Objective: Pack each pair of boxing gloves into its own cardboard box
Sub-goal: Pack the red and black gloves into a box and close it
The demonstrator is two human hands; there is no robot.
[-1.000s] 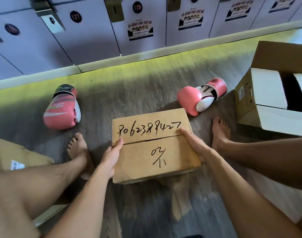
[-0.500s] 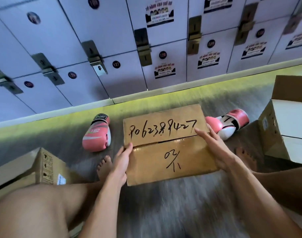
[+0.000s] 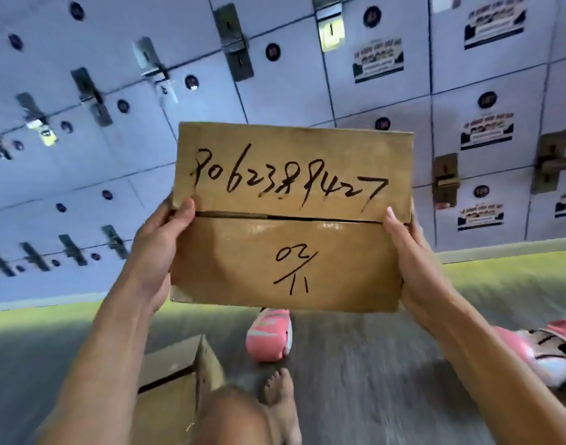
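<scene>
A closed brown cardboard box [image 3: 291, 220] with handwritten black numbers is held up in the air in front of the lockers. My left hand [image 3: 158, 248] grips its left side, thumb on the top face. My right hand [image 3: 413, 261] grips its right side the same way. On the floor below lies a pink boxing glove [image 3: 270, 337], partly hidden by the box. A second pink and white glove [image 3: 545, 354] lies at the right edge.
A wall of grey lockers [image 3: 307, 75] fills the background above a yellow-lit floor strip. Another cardboard box [image 3: 175, 377] stands on the wooden floor at the lower left. My knee and bare foot [image 3: 278, 390] are below the held box.
Both hands have lifted the box off the floor to chest height. The view has tilted upward toward the lockers. The open box at the right has left the view.
</scene>
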